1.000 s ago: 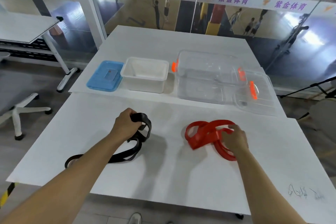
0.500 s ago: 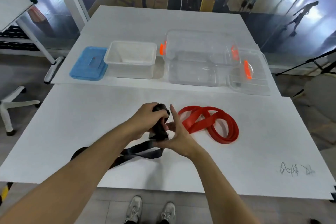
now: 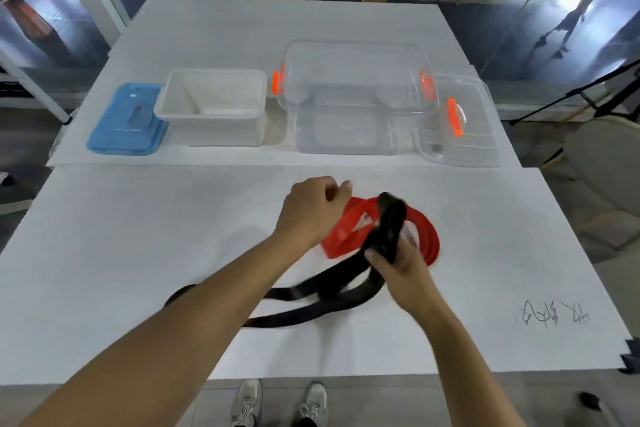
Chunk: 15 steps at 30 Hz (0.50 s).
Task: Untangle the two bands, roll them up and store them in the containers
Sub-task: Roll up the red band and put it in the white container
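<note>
Hands first: I see my right hand [image 3: 401,267] grasping the partly rolled end of the flat black rubber band [image 3: 388,229], the rest trailing loose across the white table [image 3: 104,253]. My left hand [image 3: 311,210] is clenched into a fist, apparently holding nothing. Just behind lies the coiled red rubber band [image 3: 349,229]. Farther back stand the white plastic tub [image 3: 211,104] and the clear lidless container [image 3: 353,94].

Matt black band [image 3: 322,291], glossy red band [image 3: 349,229], clear plastic container [image 3: 346,128].
</note>
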Each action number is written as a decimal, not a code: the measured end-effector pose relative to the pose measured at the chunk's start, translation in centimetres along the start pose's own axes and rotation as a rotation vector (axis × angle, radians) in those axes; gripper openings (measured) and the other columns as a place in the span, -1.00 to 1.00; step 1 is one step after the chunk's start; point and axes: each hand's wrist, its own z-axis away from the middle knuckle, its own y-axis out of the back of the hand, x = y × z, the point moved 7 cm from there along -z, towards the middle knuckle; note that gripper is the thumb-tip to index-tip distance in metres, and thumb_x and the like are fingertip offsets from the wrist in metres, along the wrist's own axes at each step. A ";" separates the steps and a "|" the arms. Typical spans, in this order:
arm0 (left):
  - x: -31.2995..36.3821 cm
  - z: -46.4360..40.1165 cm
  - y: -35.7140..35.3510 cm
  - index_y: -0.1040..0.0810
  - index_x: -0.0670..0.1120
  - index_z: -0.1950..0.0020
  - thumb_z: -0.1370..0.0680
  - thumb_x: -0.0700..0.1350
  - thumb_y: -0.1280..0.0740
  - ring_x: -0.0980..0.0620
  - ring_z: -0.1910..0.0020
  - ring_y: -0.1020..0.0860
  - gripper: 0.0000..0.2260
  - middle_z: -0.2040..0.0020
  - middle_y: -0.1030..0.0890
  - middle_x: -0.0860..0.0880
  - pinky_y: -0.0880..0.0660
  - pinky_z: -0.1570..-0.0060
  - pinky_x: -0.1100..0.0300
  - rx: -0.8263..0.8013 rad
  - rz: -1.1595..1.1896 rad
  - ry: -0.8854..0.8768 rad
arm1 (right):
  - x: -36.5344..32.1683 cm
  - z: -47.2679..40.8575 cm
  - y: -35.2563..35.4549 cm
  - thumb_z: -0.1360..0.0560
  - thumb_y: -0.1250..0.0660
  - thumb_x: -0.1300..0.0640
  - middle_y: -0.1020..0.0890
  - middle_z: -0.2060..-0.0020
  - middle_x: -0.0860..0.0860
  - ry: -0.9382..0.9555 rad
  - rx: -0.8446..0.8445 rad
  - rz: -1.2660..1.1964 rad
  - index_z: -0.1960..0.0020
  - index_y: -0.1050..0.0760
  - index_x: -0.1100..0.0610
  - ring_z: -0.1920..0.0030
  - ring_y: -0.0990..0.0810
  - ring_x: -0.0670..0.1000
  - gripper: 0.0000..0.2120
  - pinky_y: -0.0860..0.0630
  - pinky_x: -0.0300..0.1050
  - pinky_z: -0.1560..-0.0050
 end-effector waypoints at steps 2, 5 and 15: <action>-1.7 -2.1 -2.6 -0.60 -0.09 -0.01 -0.61 0.09 -0.28 -0.07 0.10 -0.63 -0.74 0.07 -0.69 -0.04 -0.52 0.10 0.10 -0.107 -0.027 0.051 | 1.5 -0.3 4.2 -0.58 -0.42 0.30 -0.71 0.06 -0.06 -0.040 0.154 -0.023 -0.06 -0.58 -0.06 0.02 -0.68 -0.04 -0.75 -0.54 -0.16 -0.05; -5.3 -4.0 -7.2 -0.47 -0.08 -0.27 -0.57 0.10 -0.33 -0.15 -0.13 -0.59 -0.63 -0.18 -0.61 -0.12 -0.57 -0.10 -0.05 -0.244 -0.168 0.133 | 2.9 -0.6 9.4 -0.58 -0.40 0.33 -0.72 0.02 0.04 -0.100 0.282 0.035 -0.11 -0.59 0.02 -0.05 -0.68 0.12 -0.77 -0.57 0.06 -0.15; -13.6 -5.4 -15.9 -0.14 -0.16 -0.57 -0.31 0.17 -0.58 -0.26 -0.40 -0.43 0.00 -0.46 -0.33 -0.22 -0.47 -0.33 -0.10 -0.302 -0.162 0.440 | 1.6 -1.0 19.3 -0.62 -0.31 0.16 -0.56 0.29 0.01 -0.169 0.558 0.477 0.01 -0.46 0.08 0.17 -0.52 0.25 -0.95 -0.44 0.06 0.18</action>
